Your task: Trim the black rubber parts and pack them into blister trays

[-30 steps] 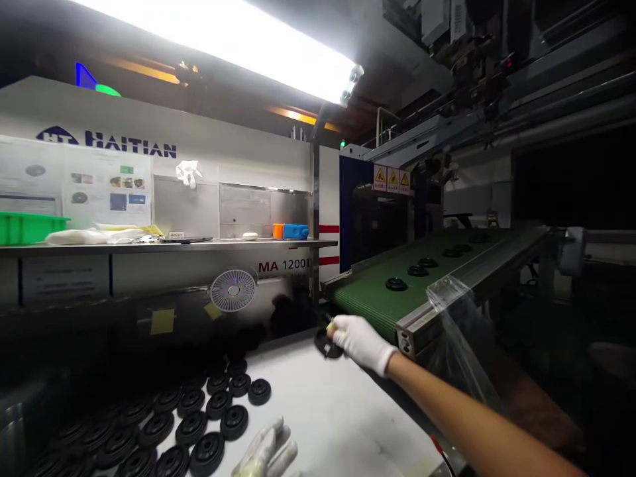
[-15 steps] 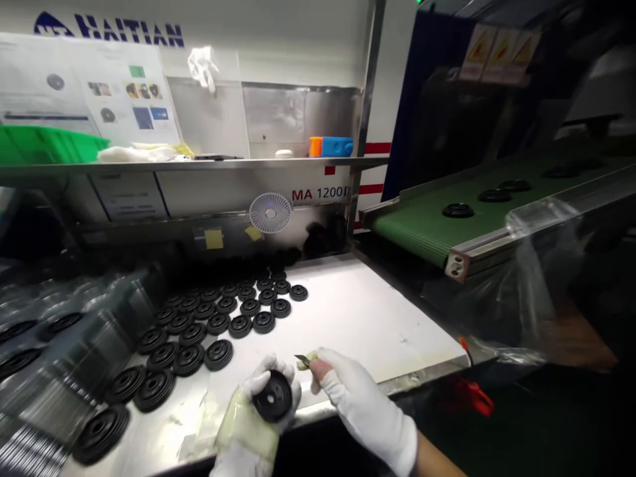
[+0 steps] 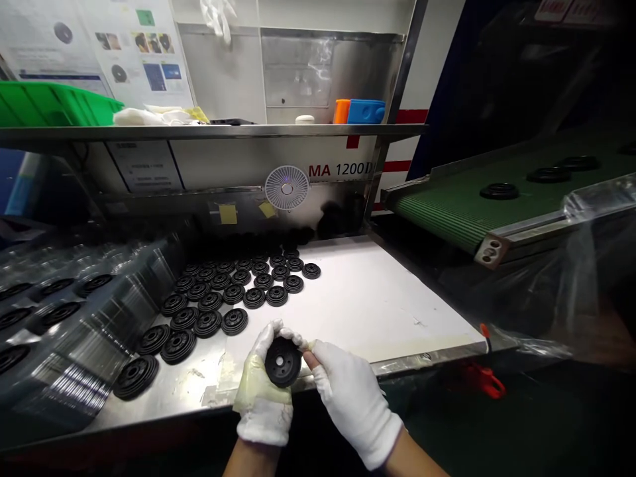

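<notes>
A round black plastic wheel part with a hole in its centre is held near the table's front edge. My gloved left hand grips it from the left, fingers wrapped round its far rim. My right hand, gloved with a bare thumb tip showing, is pinched at the part's right edge. It holds a small pointed blade, which is now mostly hidden by the fingers and the part. Several like black parts lie in rows on the table to the left.
Stacked clear plastic trays stand on the left, some black parts in the top one. A green conveyor belt carries more parts at right. A small fan hangs under the shelf. Red-handled tool hangs below the table edge.
My right hand has brought the blade leftward to the rim of the black part; before, they were apart. The view has tipped down and turned slightly left.
</notes>
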{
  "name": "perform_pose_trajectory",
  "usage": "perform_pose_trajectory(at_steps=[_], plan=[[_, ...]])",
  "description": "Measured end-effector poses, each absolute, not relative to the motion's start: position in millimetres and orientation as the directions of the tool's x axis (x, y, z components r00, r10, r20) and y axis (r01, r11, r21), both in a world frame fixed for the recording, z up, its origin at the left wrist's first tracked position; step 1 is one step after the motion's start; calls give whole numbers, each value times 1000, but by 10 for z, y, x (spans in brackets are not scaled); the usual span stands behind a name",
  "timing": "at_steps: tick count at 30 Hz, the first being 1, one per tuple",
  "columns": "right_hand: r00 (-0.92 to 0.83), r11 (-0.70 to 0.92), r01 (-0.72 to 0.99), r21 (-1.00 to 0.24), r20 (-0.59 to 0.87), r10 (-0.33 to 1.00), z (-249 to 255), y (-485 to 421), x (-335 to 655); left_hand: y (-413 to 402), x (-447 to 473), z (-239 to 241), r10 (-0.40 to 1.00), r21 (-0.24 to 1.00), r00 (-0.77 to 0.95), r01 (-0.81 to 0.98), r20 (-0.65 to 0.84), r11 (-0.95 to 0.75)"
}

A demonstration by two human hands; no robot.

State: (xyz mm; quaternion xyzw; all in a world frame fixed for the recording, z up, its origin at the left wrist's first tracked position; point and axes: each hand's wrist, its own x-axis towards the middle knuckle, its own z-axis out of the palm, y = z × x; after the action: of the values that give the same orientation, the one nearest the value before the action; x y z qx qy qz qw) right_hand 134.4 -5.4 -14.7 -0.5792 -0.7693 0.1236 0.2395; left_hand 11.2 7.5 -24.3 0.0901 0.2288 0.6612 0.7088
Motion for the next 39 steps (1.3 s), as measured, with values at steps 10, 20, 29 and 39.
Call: perform_pose_trajectory(at_steps=[10, 20, 29, 39], plan=[[-200, 263, 817, -513, 176, 964, -194, -142, 1374, 124, 175, -165, 948, 352, 93, -914, -305, 203], [-150, 235, 835, -497, 206, 967, -203, -152, 1346, 139, 170, -124, 940, 319, 100, -924, -327, 210], [-142, 261, 825, -501, 263, 954, -349, -230, 1196, 194, 203, -112, 954, 349, -63, -936, -293, 46], [-96, 222, 853, -472, 276, 956, -385, -198, 1280, 151, 100, -123, 939, 330, 78, -924, -335, 194]])
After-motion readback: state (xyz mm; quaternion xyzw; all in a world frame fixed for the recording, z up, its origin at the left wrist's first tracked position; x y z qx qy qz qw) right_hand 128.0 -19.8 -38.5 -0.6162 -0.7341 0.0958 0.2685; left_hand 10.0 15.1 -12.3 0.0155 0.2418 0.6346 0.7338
